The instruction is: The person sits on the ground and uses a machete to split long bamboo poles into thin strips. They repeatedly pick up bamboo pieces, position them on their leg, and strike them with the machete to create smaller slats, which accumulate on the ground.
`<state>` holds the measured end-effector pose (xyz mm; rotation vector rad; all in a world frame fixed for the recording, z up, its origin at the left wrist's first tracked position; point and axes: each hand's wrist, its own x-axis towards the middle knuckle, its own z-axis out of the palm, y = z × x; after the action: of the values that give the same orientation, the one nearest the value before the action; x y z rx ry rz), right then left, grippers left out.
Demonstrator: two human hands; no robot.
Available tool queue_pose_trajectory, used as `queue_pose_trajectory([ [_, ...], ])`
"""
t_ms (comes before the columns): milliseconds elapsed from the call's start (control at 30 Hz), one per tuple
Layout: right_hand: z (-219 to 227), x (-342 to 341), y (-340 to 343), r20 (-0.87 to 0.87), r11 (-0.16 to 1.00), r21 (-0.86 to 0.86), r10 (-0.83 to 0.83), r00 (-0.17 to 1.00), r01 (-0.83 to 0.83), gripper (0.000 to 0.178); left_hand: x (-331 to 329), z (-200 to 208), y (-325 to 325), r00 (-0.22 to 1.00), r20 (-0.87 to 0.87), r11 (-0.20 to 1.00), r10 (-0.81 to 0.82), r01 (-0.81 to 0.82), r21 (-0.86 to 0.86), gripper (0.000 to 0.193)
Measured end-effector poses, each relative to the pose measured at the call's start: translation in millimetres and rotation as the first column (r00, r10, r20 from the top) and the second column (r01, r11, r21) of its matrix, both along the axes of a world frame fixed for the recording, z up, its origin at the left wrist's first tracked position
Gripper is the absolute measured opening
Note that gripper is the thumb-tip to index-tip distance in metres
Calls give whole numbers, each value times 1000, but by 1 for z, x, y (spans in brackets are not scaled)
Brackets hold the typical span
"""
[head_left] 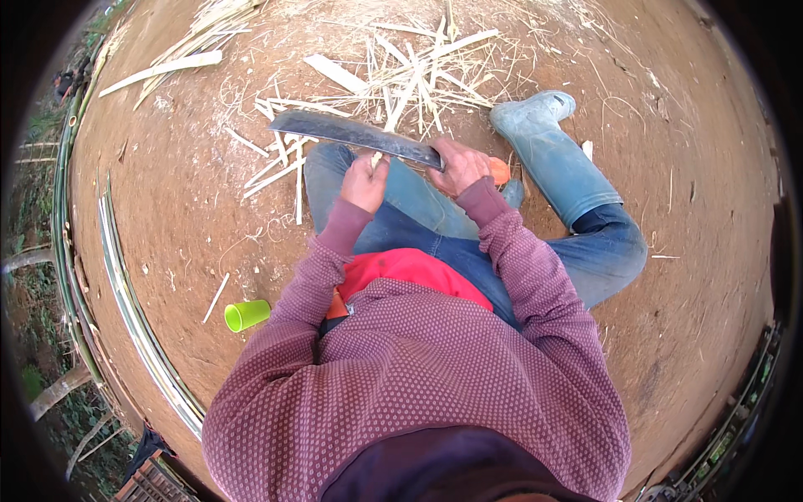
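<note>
My right hand is closed round the grip of a machete with a long dark blade, and an orange handle end sticks out on its right. The blade points left, across and above my lap. Just below the blade, my left hand is closed in a pinch on a thin pale bamboo strip. Only a short end of that strip shows by the blade's lower edge; the rest is hidden by my hand.
Cut strips and shavings lie heaped on the dirt ground beyond my bent legs in rubber boots. A lime-green cup lies tipped at my left, near long split poles. More strips lie far left.
</note>
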<state>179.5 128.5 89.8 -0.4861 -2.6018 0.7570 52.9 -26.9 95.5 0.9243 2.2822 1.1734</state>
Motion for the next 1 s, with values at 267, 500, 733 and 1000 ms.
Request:
queue_pose_trajectory([
  [267, -13, -9, 14, 269, 996, 54, -87, 959, 75, 23, 9, 16, -11, 999, 30, 999, -16, 18, -46, 17],
  [500, -18, 7, 77, 435, 841, -5, -485, 759, 541, 27, 40, 38, -75, 968, 249, 999, -41, 43, -3, 16],
  [733, 16, -1, 21, 171, 983, -102, -132, 976, 151, 18, 17, 30, -42, 725, 675, 977, 136, -211, 30, 27],
  [1000, 16, 0, -15, 61, 996, -15, 87, 994, -86, 22, 14, 32, -16, 800, 598, 984, 55, -147, 105, 9],
])
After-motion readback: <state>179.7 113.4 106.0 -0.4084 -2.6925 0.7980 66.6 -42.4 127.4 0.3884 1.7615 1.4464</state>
